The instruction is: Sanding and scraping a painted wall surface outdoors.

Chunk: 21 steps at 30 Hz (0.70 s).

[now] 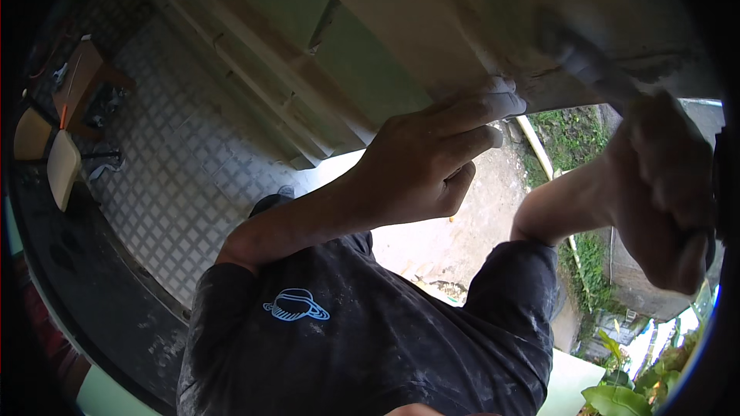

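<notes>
My left hand [425, 153] reaches up to the lower edge of a brownish frame [381, 17]. Its whitish, dusty fingertips touch the corner there; the other fingers are part bent and spread, and I see nothing held in them. My right hand [659, 190], raised at the right, is closed around a hand tool [589, 63]. The tool's shaft points up and left to the dark surface [642, 29] above the edge. Blur and shade hide what kind of tool it is and whether its end touches that surface.
Green panels [370, 49] and long rails [248, 52] run along the upper left. A dark ledge [121, 294] curves along the left, near a chair [63, 164] and a brown wooden table [81, 84]. Tiled floor [191, 162], a pale pipe [537, 147] and plants [621, 401] lie below.
</notes>
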{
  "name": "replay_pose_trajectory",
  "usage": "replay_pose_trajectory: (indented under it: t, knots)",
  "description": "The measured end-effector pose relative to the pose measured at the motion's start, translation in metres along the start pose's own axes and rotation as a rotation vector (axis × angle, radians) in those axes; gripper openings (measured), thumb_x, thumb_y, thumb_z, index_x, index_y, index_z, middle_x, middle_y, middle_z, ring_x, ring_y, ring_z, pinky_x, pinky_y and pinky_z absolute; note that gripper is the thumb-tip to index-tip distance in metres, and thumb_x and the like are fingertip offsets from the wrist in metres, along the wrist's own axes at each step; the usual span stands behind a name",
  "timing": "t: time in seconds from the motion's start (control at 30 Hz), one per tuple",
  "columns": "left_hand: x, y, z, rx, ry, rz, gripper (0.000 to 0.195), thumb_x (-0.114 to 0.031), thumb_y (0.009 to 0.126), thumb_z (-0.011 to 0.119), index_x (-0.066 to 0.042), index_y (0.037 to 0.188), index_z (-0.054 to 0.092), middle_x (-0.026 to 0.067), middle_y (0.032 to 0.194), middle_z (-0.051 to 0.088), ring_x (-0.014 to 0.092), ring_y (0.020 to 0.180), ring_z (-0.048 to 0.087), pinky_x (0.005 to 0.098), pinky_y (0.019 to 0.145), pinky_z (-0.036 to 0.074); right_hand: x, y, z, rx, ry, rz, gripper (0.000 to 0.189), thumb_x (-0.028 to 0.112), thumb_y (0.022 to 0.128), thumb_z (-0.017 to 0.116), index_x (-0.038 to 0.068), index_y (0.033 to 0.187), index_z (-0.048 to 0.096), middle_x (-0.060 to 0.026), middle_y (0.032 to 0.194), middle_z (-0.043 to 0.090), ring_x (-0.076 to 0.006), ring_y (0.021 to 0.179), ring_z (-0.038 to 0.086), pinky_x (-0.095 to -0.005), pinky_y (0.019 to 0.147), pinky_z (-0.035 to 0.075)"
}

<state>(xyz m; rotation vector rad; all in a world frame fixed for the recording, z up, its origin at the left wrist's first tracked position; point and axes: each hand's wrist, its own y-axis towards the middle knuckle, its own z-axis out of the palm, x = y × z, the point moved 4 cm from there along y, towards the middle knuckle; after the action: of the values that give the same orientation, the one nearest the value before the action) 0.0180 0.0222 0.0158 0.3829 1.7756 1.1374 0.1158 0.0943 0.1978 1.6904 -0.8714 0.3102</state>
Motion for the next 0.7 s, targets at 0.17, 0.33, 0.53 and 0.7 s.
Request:
replay_pose_trajectory:
  t: [0.17,0.33,0.53,0.7]
  knots:
    - [0.002,0.001,-0.001,0.003,-0.007,0.001,0.032,0.009,0.070,0.064,-0.002,0.100,0.063,0.0096,0.134,0.059,0.028,0.130,0.054,0.0364,0.089,0.059,0.002,0.002,0.008,-0.007,-0.113,-0.013,0.028,0.032,0.076,0.048,0.020,0.059,0.029,0.0031,0.058,0.032,-0.0132,0.053,0.025,-0.0331,0.059,0.023]
    - [0.000,-0.001,-0.004,0.017,-0.019,-0.046,0.032,0.009,0.070,0.064,-0.002,0.101,0.063,0.0088,0.134,0.058,0.028,0.130,0.055,0.0361,0.089,0.059,0.005,-0.009,-0.002,-0.100,-0.051,-0.051,0.026,0.030,0.077,0.048,0.020,0.060,0.030,0.0030,0.058,0.031,-0.0119,0.052,0.025,-0.0333,0.057,0.022]
    - [0.002,0.000,-0.002,0.018,-0.010,-0.009,0.031,0.009,0.072,0.063,-0.002,0.101,0.063,0.0092,0.133,0.059,0.028,0.129,0.055,0.0363,0.088,0.059,-0.015,-0.004,0.004,-0.109,-0.161,0.112,0.025,0.028,0.075,0.047,0.020,0.059,0.029,0.0034,0.056,0.029,-0.0111,0.050,0.023,-0.0332,0.056,0.022]
    - [0.001,0.002,-0.003,0.014,0.003,0.005,0.030,0.010,0.072,0.063,-0.001,0.100,0.064,0.0097,0.133,0.059,0.028,0.128,0.056,0.0361,0.088,0.059,0.004,-0.013,0.003,-0.009,-0.194,-0.066,0.021,0.029,0.076,0.043,0.018,0.063,0.032,0.0025,0.058,0.032,-0.0125,0.053,0.025,-0.0343,0.058,0.024]
